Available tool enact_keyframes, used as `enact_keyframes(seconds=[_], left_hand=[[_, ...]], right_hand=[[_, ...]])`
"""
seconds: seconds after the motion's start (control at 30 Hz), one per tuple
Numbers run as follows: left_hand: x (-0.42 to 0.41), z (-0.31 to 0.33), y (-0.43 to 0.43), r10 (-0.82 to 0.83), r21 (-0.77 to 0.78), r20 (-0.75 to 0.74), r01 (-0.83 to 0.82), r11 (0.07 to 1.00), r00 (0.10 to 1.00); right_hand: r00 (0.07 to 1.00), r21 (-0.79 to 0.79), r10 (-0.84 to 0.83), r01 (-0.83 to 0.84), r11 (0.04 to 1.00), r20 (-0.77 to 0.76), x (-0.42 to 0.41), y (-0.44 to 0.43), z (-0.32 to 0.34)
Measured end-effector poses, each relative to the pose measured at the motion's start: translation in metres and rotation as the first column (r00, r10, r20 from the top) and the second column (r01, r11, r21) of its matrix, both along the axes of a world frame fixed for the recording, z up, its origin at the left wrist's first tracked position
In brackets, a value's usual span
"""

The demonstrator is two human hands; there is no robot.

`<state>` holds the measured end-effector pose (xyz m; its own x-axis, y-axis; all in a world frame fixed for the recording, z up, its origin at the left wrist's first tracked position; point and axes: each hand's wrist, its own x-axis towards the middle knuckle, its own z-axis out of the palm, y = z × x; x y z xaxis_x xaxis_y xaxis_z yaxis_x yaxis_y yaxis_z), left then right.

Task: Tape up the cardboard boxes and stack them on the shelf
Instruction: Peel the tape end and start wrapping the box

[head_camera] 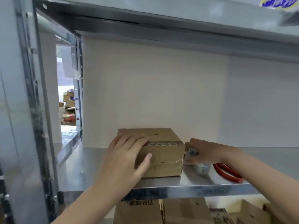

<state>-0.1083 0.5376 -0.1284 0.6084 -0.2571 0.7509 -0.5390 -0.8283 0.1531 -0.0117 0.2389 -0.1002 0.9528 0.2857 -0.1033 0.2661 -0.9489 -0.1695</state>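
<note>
Two hands: both at one cardboard box (pixel 161 152) standing on a metal shelf (pixel 90 172).
Left hand (pixel 127 152): fingers spread flat on the box's top, thumb down its front face.
Right hand (pixel 203 151): curled against the box's right side; whether it grips anything is unclear.
Just under that hand: a blurred clear roll (pixel 202 168) and a red loop (pixel 226 172).

A box (pixel 163 159) is sitting on the metal shelf (pixel 97 172). The left hand (pixel 127 152) is lying flat over its near left corner, thumb on the front face. The right hand (pixel 205 152) is curling round a blurred grey object (pixel 192 153) at the box's right side. A red loop (pixel 226 172) is lying just beside.
</note>
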Motion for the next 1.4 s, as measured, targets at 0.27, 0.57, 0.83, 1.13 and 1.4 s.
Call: enact_keyframes(seconds=[0.27,0.57,0.83,1.13,1.4], left_hand=[[0.007,0.002,0.017,-0.042,0.068,-0.002,0.042,0.997,0.999],[0.008,0.045,-0.025,-0.311,-0.4,-0.042,0.269,0.876,0.95],[0.016,0.068,-0.043,-0.571,-0.775,-0.205,0.225,0.591,0.795],[0.017,0.071,-0.049,-0.486,-0.933,-0.112,0.077,0.353,0.867],[0.028,0.075,-0.039,-0.334,-0.87,-0.001,0.164,0.465,0.943]], right_hand=[[0.979,0.167,0.046,-0.08,0.983,0.198,-0.02,0.0,0.008],[0.88,0.538,0.099,-0.369,0.758,0.465,-0.078,0.039,0.061],[0.784,0.509,0.245,-0.572,0.643,0.57,-0.091,0.069,0.065],[0.703,0.524,0.161,-0.644,0.558,0.692,-0.091,0.094,0.054],[0.728,0.47,0.199,-0.6,0.648,0.656,-0.074,0.085,0.058]])
